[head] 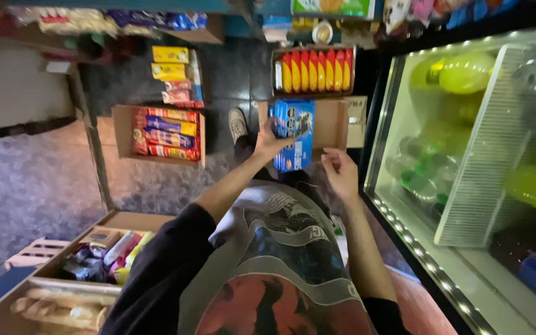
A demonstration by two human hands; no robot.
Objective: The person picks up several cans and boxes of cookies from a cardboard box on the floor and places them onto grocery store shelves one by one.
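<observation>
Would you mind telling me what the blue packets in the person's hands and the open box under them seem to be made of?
The blue packets look like thin plastic film with a glossy finish: light glints on their smooth printed faces. The open box looks like plain brown cardboard, matte, with flat folded walls. The left hand grips the stack's edge; the right hand sits near its lower corner, though contact is unclear.

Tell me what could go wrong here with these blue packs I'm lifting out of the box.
The left hand alone grips the blue packs; the right hand is off them, so one might slip from that grip. The cardboard box sits close by the lit cooler, leaving tight floor space.
</observation>
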